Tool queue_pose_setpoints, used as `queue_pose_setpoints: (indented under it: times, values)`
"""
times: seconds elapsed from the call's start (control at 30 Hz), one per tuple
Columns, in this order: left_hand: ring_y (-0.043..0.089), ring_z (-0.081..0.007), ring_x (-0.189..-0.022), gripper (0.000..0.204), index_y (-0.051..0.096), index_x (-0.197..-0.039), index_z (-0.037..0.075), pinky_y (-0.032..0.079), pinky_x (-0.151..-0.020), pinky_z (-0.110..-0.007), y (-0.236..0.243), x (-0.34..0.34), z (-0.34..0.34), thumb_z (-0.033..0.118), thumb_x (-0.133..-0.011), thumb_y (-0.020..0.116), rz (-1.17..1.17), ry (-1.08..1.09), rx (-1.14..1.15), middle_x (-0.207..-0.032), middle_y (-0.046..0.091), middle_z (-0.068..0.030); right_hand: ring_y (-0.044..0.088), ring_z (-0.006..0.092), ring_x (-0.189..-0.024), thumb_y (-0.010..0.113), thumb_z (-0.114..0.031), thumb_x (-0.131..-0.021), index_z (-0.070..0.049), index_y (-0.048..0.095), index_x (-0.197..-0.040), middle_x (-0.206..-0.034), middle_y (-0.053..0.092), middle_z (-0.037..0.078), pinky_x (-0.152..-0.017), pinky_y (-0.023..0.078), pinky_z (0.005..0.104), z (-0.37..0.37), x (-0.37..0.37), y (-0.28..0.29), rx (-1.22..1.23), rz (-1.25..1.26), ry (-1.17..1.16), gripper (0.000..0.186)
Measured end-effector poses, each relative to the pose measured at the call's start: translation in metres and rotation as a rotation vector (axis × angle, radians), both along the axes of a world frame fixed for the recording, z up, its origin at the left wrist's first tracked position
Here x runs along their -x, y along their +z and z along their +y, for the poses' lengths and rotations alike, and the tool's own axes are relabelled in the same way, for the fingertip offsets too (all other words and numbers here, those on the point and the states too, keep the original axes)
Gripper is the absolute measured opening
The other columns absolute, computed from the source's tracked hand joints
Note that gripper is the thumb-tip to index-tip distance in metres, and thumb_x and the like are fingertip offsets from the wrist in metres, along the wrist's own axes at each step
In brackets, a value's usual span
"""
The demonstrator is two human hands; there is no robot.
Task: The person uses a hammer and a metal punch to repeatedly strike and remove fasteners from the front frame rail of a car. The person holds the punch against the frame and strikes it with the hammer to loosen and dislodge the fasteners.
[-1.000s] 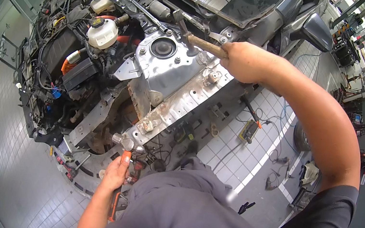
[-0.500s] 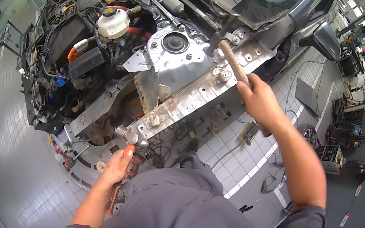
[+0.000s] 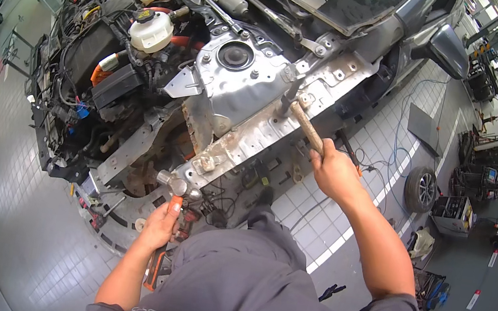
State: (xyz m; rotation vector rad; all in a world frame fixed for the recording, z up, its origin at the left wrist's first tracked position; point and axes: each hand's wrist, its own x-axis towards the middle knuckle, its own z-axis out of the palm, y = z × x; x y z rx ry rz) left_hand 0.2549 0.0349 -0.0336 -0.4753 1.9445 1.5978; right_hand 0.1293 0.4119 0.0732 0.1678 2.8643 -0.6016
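Observation:
My right hand (image 3: 334, 169) is closed round the wooden handle of a hammer (image 3: 306, 125). Its dark head meets or hovers just over the bare metal rail (image 3: 251, 141) along the car's side; contact is hard to tell. Lower down, my left hand (image 3: 159, 227) grips an orange-handled hammer (image 3: 175, 204). That hammer's shiny head stands upright beside the rail's front end. The left thumb lies along the handle. A silvery strut tower (image 3: 241, 91) adjoins the rail, and the rail's surface is scuffed and stained near its front end.
An exposed engine bay with a white coolant reservoir (image 3: 151, 32) and cables lies to the left. The door mirror (image 3: 448, 52) juts out at the upper right. On the floor are a wheel (image 3: 421, 190), hoses and tools. A grey charger-like box (image 3: 453, 215) stands by the wall.
My right hand has brought the wooden-handled hammer down and nearer to me, its head shifting forward along the rail. My left hand and its hammer stay nearly still.

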Motion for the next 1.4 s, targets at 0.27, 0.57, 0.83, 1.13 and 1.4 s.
queue_pose_setpoints:
  times: [0.27, 0.57, 0.83, 1.13, 1.4]
  values:
    - [0.046, -0.0139, -0.042, 0.049, 0.053, -0.097, 0.006, 0.038, -0.041, -0.028, 0.003, -0.008, -0.002, 0.054, -0.1, 0.044, 0.04, 0.006, 0.012, -0.06, 0.05, -0.0034, 0.065, 0.0464, -0.079, 0.051, -0.034, -0.098, -0.007, 0.051, -0.111, -0.082, 0.068, 0.025, -0.073, 0.05, 0.0567, 0.014, -0.004, -0.01, 0.016, -0.065, -0.014, 0.031]
    - [0.042, -0.0136, -0.04, 0.048, 0.049, -0.088, 0.007, 0.035, -0.037, -0.027, 0.042, 0.005, 0.031, 0.055, -0.094, 0.053, 0.032, 0.045, -0.181, -0.058, 0.048, -0.0055, 0.065, 0.0443, -0.076, 0.058, -0.034, -0.094, -0.008, 0.052, -0.107, -0.081, 0.067, 0.023, -0.069, 0.052, 0.054, 0.043, -0.004, -0.048, 0.139, 0.017, 0.008, 0.03]
    - [0.045, -0.0122, -0.044, 0.041, 0.049, -0.094, 0.005, 0.036, -0.042, -0.025, 0.086, 0.105, 0.161, 0.046, -0.096, 0.057, -0.043, -0.026, -0.187, -0.06, 0.05, -0.0051, 0.068, 0.0317, -0.07, 0.075, -0.023, -0.08, -0.006, 0.062, -0.1, -0.08, 0.067, 0.014, -0.063, 0.054, 0.0382, 0.121, -0.027, -0.102, 0.617, 0.188, 0.027, 0.029]
    - [0.047, -0.0101, -0.049, 0.045, 0.056, -0.097, 0.005, 0.039, -0.047, -0.025, 0.067, 0.158, 0.231, 0.05, -0.098, 0.053, -0.246, 0.124, -0.017, -0.065, 0.052, -0.0015, 0.061, 0.0248, -0.067, 0.069, -0.037, -0.085, -0.001, 0.06, -0.094, -0.071, 0.061, 0.013, -0.068, 0.05, 0.0383, 0.227, 0.008, -0.11, 0.634, -0.671, -0.201, 0.038]
    - [0.047, -0.0109, -0.048, 0.046, 0.052, -0.089, 0.006, 0.04, -0.046, -0.026, 0.059, 0.163, 0.251, 0.051, -0.099, 0.05, -0.263, 0.178, 0.079, -0.061, 0.05, -0.0016, 0.053, 0.0133, -0.057, 0.057, -0.017, -0.089, -0.002, 0.053, -0.092, -0.07, 0.053, 0.004, -0.049, 0.043, 0.0285, 0.232, 0.083, -0.1, 1.26, -0.852, -0.544, 0.015]
